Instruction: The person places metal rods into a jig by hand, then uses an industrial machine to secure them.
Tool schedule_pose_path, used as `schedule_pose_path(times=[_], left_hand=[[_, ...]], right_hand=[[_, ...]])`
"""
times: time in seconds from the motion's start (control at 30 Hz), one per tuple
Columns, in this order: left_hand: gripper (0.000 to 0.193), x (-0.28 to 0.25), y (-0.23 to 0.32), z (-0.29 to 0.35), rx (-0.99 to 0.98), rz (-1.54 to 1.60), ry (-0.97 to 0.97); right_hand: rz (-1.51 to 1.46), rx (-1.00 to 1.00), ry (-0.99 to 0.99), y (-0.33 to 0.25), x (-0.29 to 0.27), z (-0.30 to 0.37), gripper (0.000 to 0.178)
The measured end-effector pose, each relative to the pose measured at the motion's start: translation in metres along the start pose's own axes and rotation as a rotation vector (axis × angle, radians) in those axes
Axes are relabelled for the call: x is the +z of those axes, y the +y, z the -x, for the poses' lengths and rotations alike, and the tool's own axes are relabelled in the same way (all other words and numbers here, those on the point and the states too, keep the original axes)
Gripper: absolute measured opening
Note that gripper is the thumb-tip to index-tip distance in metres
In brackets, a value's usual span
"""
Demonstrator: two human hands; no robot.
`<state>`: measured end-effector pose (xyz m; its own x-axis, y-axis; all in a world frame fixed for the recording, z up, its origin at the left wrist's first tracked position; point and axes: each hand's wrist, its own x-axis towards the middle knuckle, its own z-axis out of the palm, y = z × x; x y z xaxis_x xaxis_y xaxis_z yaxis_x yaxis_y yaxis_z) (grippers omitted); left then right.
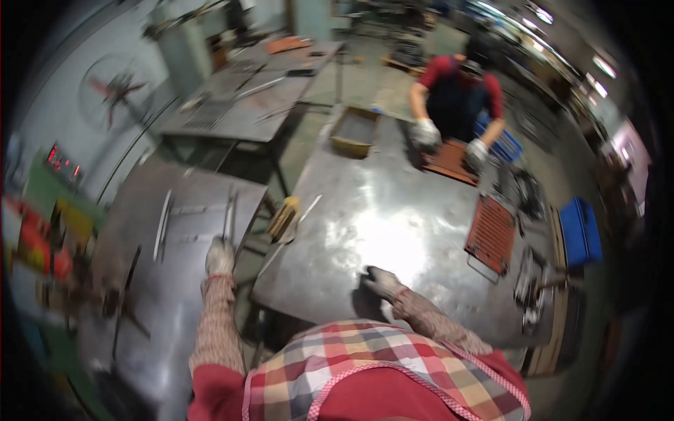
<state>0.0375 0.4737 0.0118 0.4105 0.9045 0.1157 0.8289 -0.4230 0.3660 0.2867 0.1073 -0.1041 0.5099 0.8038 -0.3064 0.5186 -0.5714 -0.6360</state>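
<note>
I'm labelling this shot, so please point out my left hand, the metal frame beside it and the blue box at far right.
Left hand (220, 258), head view: back of the glove.
Metal frame (229, 210), head view: its right rail.
Blue box (574, 235), head view: its wall.

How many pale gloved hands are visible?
4: wearer's left hand at silver metal frame, right hand over grey steel table, co-worker's two hands at orange metal panel. Blur may hide more.

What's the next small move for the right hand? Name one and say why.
Probably bring the right hand toward the metal frame: the left hand is at its near right end, while the right is away over the right-hand table.
</note>
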Motion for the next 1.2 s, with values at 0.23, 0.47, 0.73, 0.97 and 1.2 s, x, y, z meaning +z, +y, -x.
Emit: schedule_pose_path(times=[0.23,0.47,0.73,0.97,1.2], left_hand=[[0.037,0.048,0.071,0.119,0.313,0.295,-0.078],[0.042,0.061,0.109,0.155,0.368,0.440,-0.549],[0.045,0.134,0.099,0.162,0.358,0.192,-0.893],[0.049,0.250,0.056,0.153,0.524,0.271,-1.031],[0.019,0.165,0.198,0.129,-0.170,0.679,-1.193]], right_hand=[[-1.247,0.152,-0.349,-0.164,-0.023,-0.044,0.049],[-1.589,0.224,0.076,-0.095,0.006,-0.039,0.026],[-1.324,0.468,0.604,0.100,-0.017,0.089,0.029],[-1.474,0.701,0.712,0.167,0.024,0.203,0.032],[-1.259,0.832,0.835,0.166,0.016,0.210,0.032]])
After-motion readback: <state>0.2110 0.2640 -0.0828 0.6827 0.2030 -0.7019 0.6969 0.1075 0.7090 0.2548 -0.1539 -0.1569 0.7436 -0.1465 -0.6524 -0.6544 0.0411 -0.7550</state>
